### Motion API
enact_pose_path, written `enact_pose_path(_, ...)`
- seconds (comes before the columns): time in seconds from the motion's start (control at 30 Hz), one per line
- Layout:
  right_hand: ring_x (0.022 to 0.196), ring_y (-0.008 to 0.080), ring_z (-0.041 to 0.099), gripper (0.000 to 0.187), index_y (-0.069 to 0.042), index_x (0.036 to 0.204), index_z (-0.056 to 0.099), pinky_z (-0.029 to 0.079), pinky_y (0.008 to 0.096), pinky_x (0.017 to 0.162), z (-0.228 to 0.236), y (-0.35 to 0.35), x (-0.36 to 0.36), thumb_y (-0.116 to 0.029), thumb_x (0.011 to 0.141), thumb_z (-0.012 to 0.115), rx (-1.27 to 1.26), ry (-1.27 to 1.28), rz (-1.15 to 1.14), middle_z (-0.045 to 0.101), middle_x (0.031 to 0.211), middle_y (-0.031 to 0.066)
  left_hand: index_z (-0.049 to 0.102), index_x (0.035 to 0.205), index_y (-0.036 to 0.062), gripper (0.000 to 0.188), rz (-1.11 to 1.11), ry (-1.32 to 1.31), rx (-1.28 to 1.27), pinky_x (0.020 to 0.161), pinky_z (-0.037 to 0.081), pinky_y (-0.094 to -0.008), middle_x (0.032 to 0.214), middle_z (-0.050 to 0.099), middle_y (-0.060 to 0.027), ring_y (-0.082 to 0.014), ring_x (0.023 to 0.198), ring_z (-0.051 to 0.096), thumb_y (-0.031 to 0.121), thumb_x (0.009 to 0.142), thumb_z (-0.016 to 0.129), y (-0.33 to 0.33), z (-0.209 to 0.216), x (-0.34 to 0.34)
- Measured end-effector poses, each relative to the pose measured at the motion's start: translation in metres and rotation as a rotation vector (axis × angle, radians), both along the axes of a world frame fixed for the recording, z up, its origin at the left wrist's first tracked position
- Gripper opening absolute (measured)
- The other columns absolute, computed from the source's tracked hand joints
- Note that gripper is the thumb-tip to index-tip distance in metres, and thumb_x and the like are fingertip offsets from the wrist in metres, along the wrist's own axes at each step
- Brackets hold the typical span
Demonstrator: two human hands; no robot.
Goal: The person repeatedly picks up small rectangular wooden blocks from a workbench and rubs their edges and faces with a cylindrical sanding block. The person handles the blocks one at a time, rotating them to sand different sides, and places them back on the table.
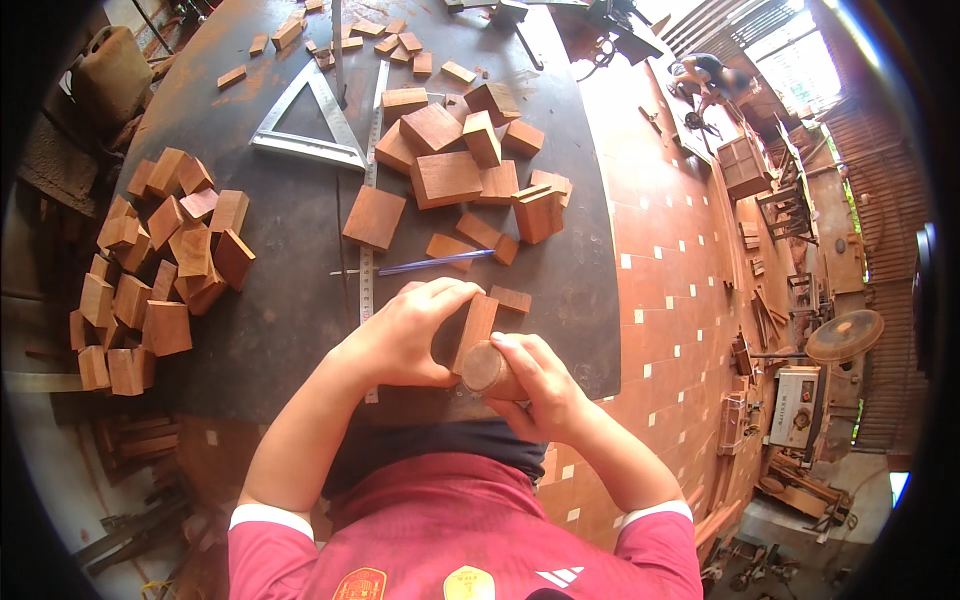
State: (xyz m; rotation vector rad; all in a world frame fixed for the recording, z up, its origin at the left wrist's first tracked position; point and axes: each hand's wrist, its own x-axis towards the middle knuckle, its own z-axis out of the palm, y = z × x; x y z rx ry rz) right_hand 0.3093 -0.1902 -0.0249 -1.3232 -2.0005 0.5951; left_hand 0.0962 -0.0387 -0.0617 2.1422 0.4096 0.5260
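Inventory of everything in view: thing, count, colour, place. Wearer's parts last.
Table: 1, dark, under the work
Left pile: over twenty blocks, brown, table's left
Middle pile: over ten blocks, brown, beyond the hands
Offcuts: over ten, brown, table's far end
Triangle: 1, silver, between piles
Ruler: 1, silver, left of pen
Pen: 1, blue, before middle pile
Strip: 1, brown, in left hand
Cylinder: 1, brown, in right hand
Floor: 1, reddish with white squares, right
Fan: 1, brownish, far right
Background clutter: uncountable
Co-worker: 1, dark top, upper right
Shirt: 1, red, bottom
Left hand: 1, bare, at strip
Right hand: 1, bare, around cylinder
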Motion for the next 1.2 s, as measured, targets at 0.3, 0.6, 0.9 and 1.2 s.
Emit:
enact_pose_path(0.3, 0.118, 0.0476, 0.064, 0.081, 0.004, 0.153, 0.047, 0.054, 0.0498, 0.102, -0.002, 0.026, 0.009, -0.005, 0.082, 0.084, 0.053, -0.009, -0.175, 0.063, 0.134, 0.0287, 0.057, 0.145, -0.0008, 0.094, 0.005, -0.009, -0.042, 0.117, 0.046, -0.0475, 0.144, 0.061, -0.0223, -0.04, 0.135, 0.058, 0.023, 0.062, 0.096, -0.001, -0.001, 0.001)
enact_pose_path(0.6, 0.115, 0.0478, 0.064, 0.081, 0.005, 0.154, 0.045, 0.053, 0.0512, 0.101, 0.002, 0.042, 0.014, -0.001, 0.082, 0.082, 0.056, -0.011, -0.203, 0.064, 0.13, 0.0289, 0.057, 0.144, -0.0022, 0.095, -0.009, -0.011, -0.062, 0.116, 0.046, -0.047, 0.142, 0.062, -0.0234, -0.0407, 0.135, 0.058, 0.025, 0.061, 0.096, 0.003, -0.001, 0.005)
enact_pose_path(0.9, 0.119, 0.0464, 0.064, 0.079, 0.004, 0.152, 0.048, 0.054, 0.0507, 0.103, 0.005, 0.015, 0.011, -0.004, 0.082, 0.083, 0.056, -0.051, -0.045, 0.063, 0.135, 0.028, 0.056, 0.146, -0.0002, 0.096, -0.028, 0.02, -0.034, 0.117, 0.044, -0.0475, 0.144, 0.061, -0.0227, -0.0398, 0.135, 0.057, 0.026, 0.062, 0.095, 0.001, -0.001, 0.005)
enact_pose_path(1.2, 0.118, 0.047, 0.065, 0.076, 0.005, 0.149, 0.052, 0.053, 0.0512, 0.103, 0.014, -0.001, 0.001, -0.004, 0.081, 0.083, -0.039, -0.016, -0.033, 0.065, 0.131, 0.0288, 0.056, 0.147, -0.0008, 0.096, -0.016, 0.028, -0.028, 0.117, 0.045, -0.0476, 0.144, 0.06, -0.0228, -0.0403, 0.136, 0.057, 0.025, 0.063, 0.095, 0.0, 0.0, 0.005)
